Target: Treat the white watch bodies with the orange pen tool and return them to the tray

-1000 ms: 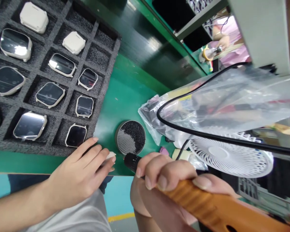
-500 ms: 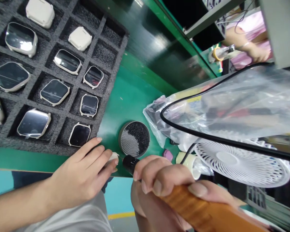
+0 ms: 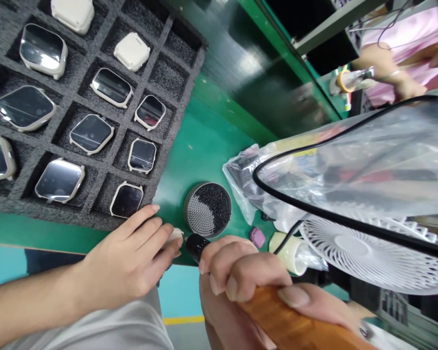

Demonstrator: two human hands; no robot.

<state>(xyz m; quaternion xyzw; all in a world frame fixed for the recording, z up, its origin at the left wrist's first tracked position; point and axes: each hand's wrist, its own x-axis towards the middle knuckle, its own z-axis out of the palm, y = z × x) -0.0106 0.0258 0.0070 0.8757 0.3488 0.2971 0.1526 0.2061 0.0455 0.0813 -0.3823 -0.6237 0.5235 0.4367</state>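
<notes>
My left hand [image 3: 138, 257] is closed around a small off-white watch case [image 3: 176, 236] at the table's front edge; most of the case is hidden by my fingers. My right hand [image 3: 246, 267] wraps round an electric screwdriver [image 3: 295, 316] with an orange-brown body and a black nose [image 3: 196, 247]. The nose points left at the case, and its tip is very close to it; whether they touch I cannot tell. Just beyond the nose stands a round dish [image 3: 208, 209] of tiny black screws on a grey dimpled base.
A dark foam tray [image 3: 192, 70] at left holds several watches [image 3: 92, 133] in compartments. To the right are a small purple block [image 3: 257, 236], a pale-yellow roll [image 3: 290, 253], a white fan [image 3: 354, 245], plastic bags [image 3: 324, 160] and a black cable [image 3: 314, 207]. Another person's hand [image 3: 410, 90] shows far right.
The surroundings have shifted slightly right in view. The screwdriver's nose has come closer to the watch case. Both hands keep their grip.
</notes>
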